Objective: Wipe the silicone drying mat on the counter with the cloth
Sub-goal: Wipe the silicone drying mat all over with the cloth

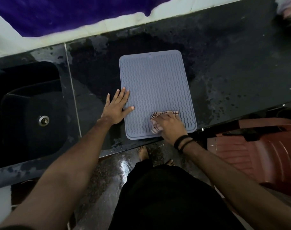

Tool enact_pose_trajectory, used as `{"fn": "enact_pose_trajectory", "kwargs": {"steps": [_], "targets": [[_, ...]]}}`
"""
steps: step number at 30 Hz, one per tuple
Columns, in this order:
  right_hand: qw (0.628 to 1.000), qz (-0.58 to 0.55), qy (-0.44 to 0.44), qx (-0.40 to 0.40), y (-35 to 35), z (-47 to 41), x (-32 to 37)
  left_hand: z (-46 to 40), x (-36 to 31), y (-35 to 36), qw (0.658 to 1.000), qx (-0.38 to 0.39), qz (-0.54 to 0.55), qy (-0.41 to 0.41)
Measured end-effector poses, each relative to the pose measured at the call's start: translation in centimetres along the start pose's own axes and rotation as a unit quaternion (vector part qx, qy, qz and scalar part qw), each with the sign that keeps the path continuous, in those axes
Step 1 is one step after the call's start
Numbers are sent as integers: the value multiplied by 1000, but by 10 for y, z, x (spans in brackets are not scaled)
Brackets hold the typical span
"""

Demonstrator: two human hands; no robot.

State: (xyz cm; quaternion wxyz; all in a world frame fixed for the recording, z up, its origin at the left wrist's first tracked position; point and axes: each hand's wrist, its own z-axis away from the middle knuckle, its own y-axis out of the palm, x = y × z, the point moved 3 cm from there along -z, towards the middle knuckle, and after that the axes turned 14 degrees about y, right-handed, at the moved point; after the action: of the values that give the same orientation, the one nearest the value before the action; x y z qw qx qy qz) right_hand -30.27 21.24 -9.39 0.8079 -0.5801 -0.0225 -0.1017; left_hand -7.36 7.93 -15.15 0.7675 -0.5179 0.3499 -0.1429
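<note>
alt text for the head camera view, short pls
A right hand presses a cloth on a grey silicone drying mat while the left hand lies flat on its edge, on a wet black counter beside a sink.

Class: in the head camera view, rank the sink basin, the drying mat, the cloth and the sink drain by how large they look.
1. sink basin and drying mat: too alike to rank
2. cloth, partly under the right hand
3. sink drain
</note>
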Motion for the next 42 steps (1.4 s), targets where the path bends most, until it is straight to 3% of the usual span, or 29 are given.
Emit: {"fn": "enact_pose_trajectory", "kwargs": {"steps": [4,7,12,17,20,24,34,39,42], "targets": [[993,-108,18,-34,-11,-32,47,2,6,1,1000,-28,5,9],[998,-62,-19,-2,4,-35,75,5,8,3,998,-57,-1,21],[998,46,-48,6,18,4,58,5,10,8,995,-101,-4,19],[998,27,-42,28,8,13,52,5,10,10,993,-115,1,17],[999,-26,-20,6,-5,-12,76,6,10,10,992,-121,-1,23],[999,6,-53,9,5,-26,112,6,12,8,991,-129,9,22],[987,57,-143,43,12,24,71,6,9,8,990,-141,-2,15],[999,0,28,-18,-18,12,9,8,4,8,989,-146,-7,5],[997,70,6,8,-15,16,-7,8,2,5,990,-142,-3,-3]]}}
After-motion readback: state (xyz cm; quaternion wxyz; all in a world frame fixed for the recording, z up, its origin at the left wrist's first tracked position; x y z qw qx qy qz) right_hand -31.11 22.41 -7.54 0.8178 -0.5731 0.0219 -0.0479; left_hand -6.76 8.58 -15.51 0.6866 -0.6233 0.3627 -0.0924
